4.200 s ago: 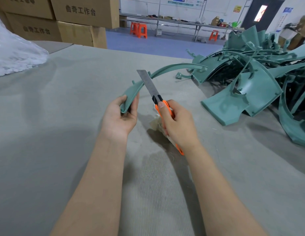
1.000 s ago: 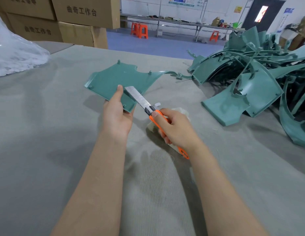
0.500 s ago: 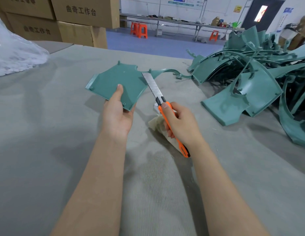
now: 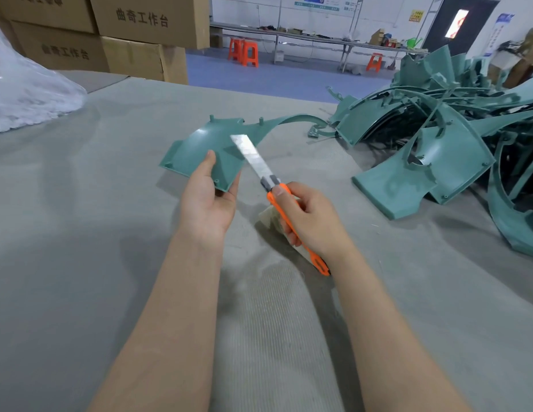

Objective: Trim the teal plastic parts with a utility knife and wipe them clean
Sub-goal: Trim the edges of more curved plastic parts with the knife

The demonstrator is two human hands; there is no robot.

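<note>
While the grey table point(image 4: 81, 263) carries a big pile of teal parts point(image 4: 437, 150) at right, left hand point(image 4: 207, 200) pinches one teal part point(image 4: 200, 147) mid-table, right hand point(image 4: 310, 221) grips the orange utility knife point(image 4: 253, 156), blade across that part.

The table point(image 4: 81, 233) in front of me is covered in grey ribbed fabric, with a darker, worn patch near me at the middle. On the far right a tangled heap of teal plastic parts point(image 4: 437, 150) rests on it, the nearest curved pieces lying flat on the cover. One small teal scrap point(image 4: 317, 133) lies just left of that heap. At the far left a crumpled clear plastic bag point(image 4: 27, 93) sits on the table. A pale cloth point(image 4: 269, 217) shows at the middle; I cannot tell whether it touches the cover.
</note>
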